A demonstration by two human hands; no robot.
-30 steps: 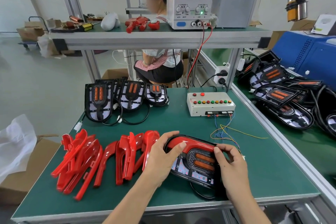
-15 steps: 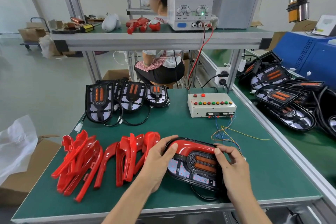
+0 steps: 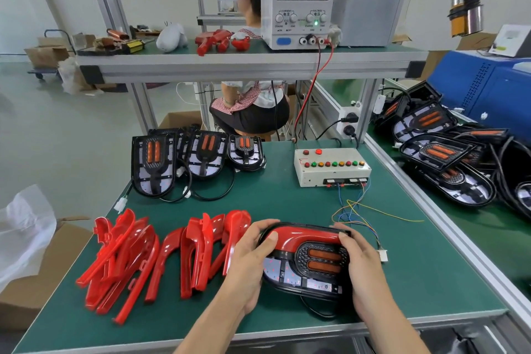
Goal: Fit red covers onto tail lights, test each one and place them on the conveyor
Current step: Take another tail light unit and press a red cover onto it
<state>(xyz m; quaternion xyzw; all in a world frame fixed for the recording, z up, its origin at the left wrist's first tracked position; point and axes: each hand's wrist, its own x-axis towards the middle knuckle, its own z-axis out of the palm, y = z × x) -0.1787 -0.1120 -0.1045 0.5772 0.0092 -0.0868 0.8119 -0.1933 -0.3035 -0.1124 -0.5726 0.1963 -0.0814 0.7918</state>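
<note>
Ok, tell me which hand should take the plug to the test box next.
Right, probably. The right hand grips the tail light at the end beside the white plug, and the test box sits on that side. The left hand is farther.

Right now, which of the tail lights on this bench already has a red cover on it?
The tail light held between both hands at the front edge. The three tail lights standing at the back are bare black.

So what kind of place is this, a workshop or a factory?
Most likely a factory assembly line: a power supply stands on the shelf, a button test box sits on the green bench, and batches of red covers and tail lights wait there.
</note>
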